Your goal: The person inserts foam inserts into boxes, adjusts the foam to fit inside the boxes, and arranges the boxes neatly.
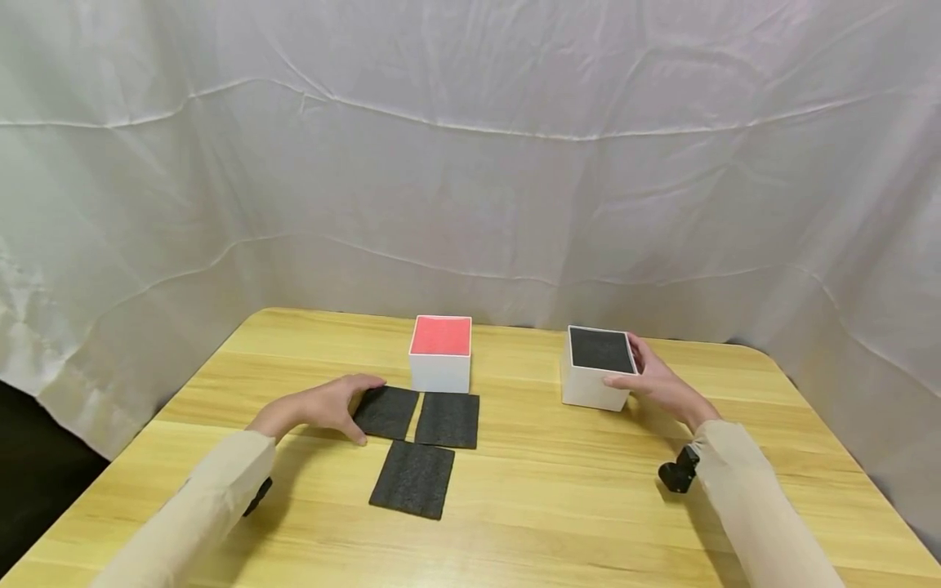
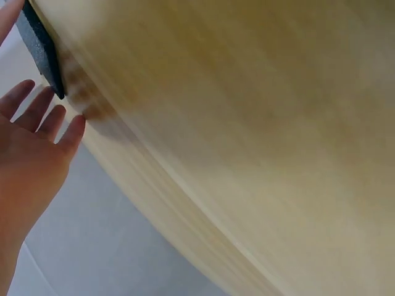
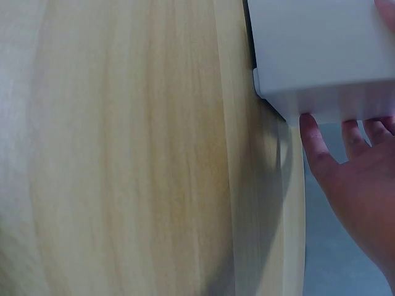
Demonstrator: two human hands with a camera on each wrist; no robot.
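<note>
The right hand [image 1: 657, 382] is gripping the black-topped box [image 1: 597, 367]; left hand [image 1: 323, 406], fingers relaxed, is touching the nearest foam square [image 1: 385, 412]. A careless nudge risks sliding that square askew.

A wrinkled white sheet [image 1: 470, 163] hangs behind the wooden table [image 1: 573, 490].

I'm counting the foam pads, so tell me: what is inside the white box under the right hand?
A dark foam pad fills the top of the white box held by the right hand, level with its rim. Anything beneath that pad is covered and cannot be seen.
</note>
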